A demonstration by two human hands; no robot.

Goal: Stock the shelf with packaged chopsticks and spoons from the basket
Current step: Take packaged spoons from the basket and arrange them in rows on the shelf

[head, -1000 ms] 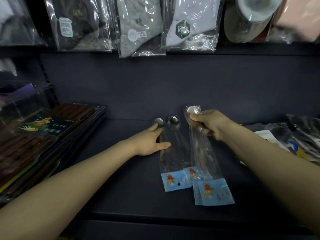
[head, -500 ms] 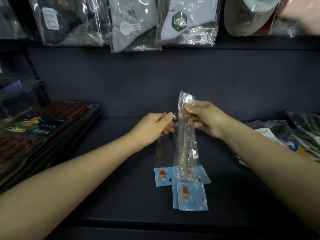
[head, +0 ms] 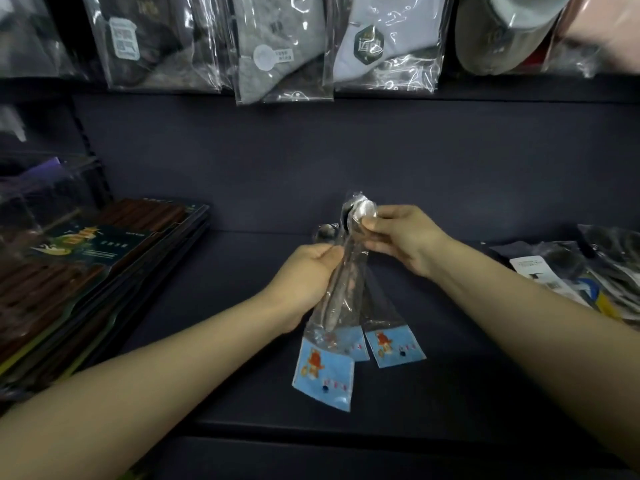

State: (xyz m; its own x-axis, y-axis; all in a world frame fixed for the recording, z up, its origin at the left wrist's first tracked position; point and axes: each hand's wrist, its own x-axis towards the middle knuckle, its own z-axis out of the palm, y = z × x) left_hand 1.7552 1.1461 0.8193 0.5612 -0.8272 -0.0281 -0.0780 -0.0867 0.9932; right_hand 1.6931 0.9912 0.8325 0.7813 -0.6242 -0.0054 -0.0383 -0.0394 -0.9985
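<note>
Above the middle of the dark shelf point(head: 450, 341) I see three packaged spoons point(head: 341, 306) held up, my right hand point(head: 403, 237) pinching the bowls, left hand point(head: 308, 278) gripping the wrappers, chopstick boxes point(head: 86, 258) stacked far left.

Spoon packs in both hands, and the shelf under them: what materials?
Spoon packs: clear glossy plastic sleeves, by the glare and crinkles, with matte light-blue printed header cards, probably paper. Spoons inside look like polished metal, from the bright bowl reflection. Shelf: dark, matte, smooth board; painted metal or laminate, cannot tell which.
</note>
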